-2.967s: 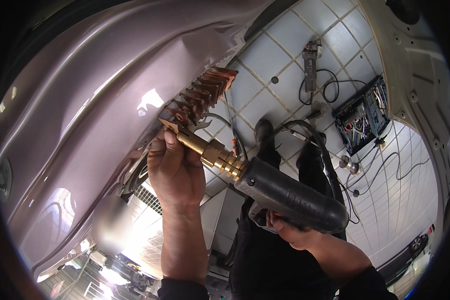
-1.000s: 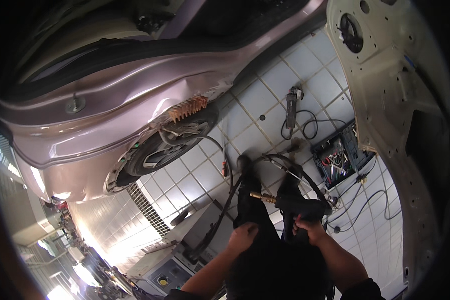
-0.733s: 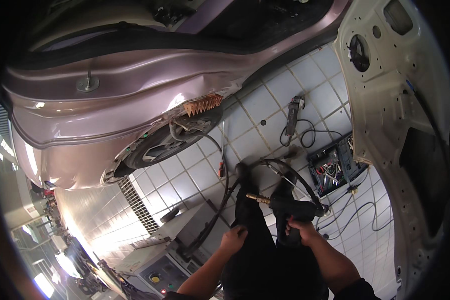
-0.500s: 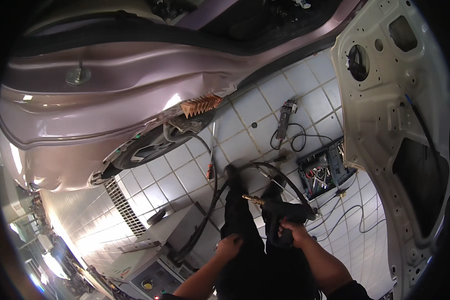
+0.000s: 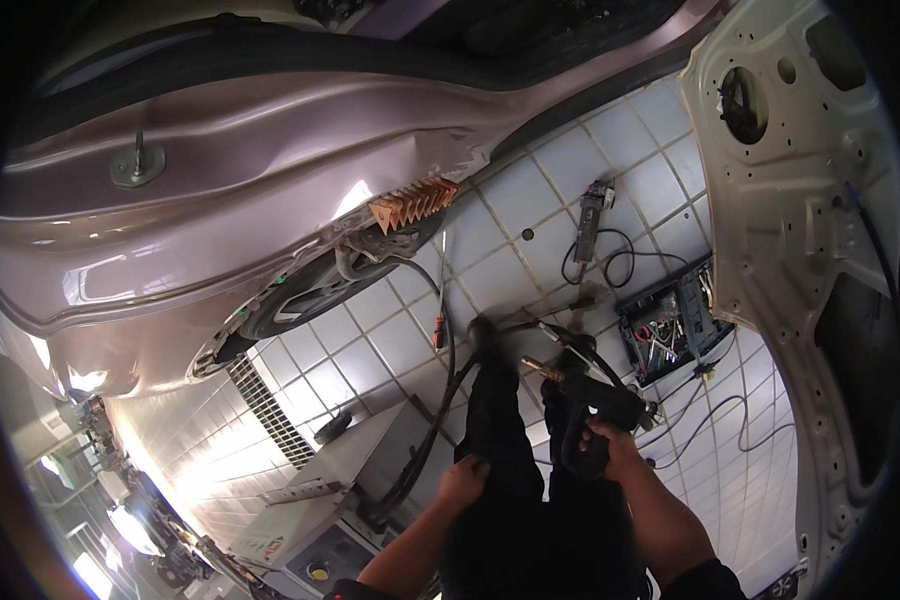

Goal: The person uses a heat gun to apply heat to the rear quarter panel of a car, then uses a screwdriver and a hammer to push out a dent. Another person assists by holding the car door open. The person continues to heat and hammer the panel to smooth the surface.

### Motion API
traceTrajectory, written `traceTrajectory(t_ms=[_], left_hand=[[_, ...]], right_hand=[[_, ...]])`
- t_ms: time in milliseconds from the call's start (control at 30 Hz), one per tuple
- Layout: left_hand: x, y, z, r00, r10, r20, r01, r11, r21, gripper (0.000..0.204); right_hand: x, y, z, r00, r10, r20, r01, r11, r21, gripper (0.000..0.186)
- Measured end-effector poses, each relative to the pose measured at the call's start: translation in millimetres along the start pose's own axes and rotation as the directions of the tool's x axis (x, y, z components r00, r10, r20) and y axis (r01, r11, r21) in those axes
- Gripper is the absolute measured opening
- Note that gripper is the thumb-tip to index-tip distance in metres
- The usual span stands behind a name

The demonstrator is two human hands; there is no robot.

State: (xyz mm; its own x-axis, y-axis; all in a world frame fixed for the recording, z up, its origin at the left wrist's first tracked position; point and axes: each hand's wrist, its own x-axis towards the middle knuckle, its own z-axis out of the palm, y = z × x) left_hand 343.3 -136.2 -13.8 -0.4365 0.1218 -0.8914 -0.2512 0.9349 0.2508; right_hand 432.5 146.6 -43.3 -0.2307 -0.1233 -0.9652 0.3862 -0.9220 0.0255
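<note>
My right hand [image 5: 610, 447] grips the handle of a black pistol-shaped welding gun [image 5: 610, 400] with a brass-coloured tip. The tip points up and left, toward the car, and touches nothing. My left hand [image 5: 463, 480] is closed beside my dark trouser leg; whatever it may hold is hidden. Ahead stands a pinkish car body [image 5: 260, 200] with a dented edge over the wheel [image 5: 310, 305]. A row of copper-coloured toothed pieces [image 5: 415, 205] sits along that edge. A round metal plate with a stud [image 5: 137, 165] is on the panel.
An angle grinder [image 5: 590, 220] with its cord lies on the tiles. Nearby are a toolbox [image 5: 670, 320] and a red-handled screwdriver [image 5: 439, 330]. A bare door panel [image 5: 770, 200] stands at right, a machine with a knob [image 5: 320, 560] lower left. Thick black cables [image 5: 415, 460] cross the floor.
The welding gun and my right hand have moved slightly right and up. My left hand stays closed by my leg. The whole view has shifted a little.
</note>
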Motion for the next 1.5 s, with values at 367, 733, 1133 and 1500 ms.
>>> traceTrajectory(t_ms=[367, 733, 1133, 1500], left_hand=[[2.2, 5.8, 4.3, 0.999, 0.035, -0.009, -0.035, 0.999, 0.002, 0.029], [-15.5, 5.2, 12.6, 0.996, 0.036, -0.082, -0.037, 0.999, -0.011, 0.031], [-30.1, -29.6, 34.7, 0.988, -0.066, -0.141, 0.045, 0.989, -0.143, 0.032], [-39.5, -36.1, 30.0, 0.984, -0.105, -0.142, 0.083, 0.985, -0.153, 0.032]], right_hand=[[3.7, -5.5, -5.6, 1.000, -0.024, 0.001, 0.024, 0.999, 0.031, 0.017], [-1.0, -7.2, -13.6, 0.997, 0.037, 0.063, -0.035, 0.999, -0.036, 0.014], [25.9, -50.3, -26.0, 0.991, -0.085, -0.099, 0.051, 0.952, -0.303, 0.009], [42.7, -64.7, -55.8, 0.961, -0.079, -0.266, 0.040, 0.988, -0.149, 0.016]])
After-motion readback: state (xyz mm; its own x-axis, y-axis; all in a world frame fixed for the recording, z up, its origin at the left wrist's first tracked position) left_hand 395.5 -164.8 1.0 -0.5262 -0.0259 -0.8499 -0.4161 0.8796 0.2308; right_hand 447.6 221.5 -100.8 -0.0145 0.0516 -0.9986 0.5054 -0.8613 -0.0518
